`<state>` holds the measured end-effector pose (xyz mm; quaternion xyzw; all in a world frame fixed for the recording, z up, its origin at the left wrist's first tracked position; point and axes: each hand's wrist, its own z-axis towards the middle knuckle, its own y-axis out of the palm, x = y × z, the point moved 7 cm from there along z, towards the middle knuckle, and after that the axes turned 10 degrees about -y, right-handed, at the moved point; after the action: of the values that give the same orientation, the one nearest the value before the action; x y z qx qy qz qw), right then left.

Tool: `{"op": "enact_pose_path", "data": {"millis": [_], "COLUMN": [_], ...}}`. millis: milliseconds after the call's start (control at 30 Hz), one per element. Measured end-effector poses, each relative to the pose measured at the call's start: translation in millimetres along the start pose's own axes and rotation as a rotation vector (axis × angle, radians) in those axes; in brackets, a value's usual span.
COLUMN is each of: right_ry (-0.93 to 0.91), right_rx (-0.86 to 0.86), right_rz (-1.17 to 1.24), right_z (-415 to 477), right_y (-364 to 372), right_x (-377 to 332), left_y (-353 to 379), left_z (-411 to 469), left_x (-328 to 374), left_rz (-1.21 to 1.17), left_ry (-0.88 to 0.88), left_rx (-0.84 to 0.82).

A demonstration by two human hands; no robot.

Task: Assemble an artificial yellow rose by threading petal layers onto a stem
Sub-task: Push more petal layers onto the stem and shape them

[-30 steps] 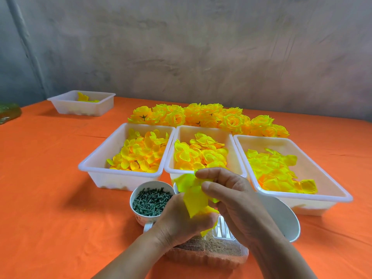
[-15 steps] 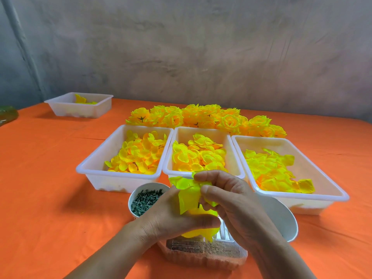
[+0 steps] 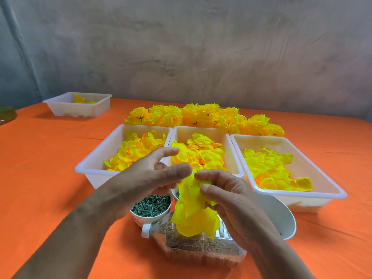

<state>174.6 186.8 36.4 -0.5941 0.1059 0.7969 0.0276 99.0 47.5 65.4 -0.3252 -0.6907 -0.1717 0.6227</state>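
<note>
My right hand (image 3: 237, 202) pinches the yellow petal layers (image 3: 191, 198) above the cup (image 3: 141, 216) of green stems (image 3: 151, 205) near the tabletop's front edge, my left hand (image 3: 141, 182) slack-fingered beside them, three white trays (image 3: 201, 128) behind holding loose petals (image 3: 201, 156).

Your left hand (image 3: 145, 178) has come off the petals (image 3: 193, 212): it was cupped under them with the thumb wrapped across, now its fingers are straightened and raised. Your right hand (image 3: 227, 198) alone pinches the petals now, and they hang lower and more fanned out below it. The cup (image 3: 151, 207) is less covered by your left hand.
</note>
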Motion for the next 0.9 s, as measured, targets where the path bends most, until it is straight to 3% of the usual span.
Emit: {"op": "enact_pose_path", "data": {"millis": [267, 567, 900], "right_ry": [0.008, 0.0, -0.007], "right_rx": [0.016, 0.078, 0.137], "right_rz": [0.009, 0.035, 0.106], "right_z": [-2.0, -2.0, -2.6], "right_y": [-0.7, -1.7, -2.5], "right_x": [-2.3, -0.8, -2.2], "left_y": [15.7, 16.8, 19.8], "left_z": [9.7, 16.6, 22.9], "left_x": [-7.7, -12.6, -10.7], "left_rz": [-0.128, 0.009, -0.252], "left_ry": [-0.078, -0.136, -0.165], "left_rx": [0.057, 0.071, 0.008]}}
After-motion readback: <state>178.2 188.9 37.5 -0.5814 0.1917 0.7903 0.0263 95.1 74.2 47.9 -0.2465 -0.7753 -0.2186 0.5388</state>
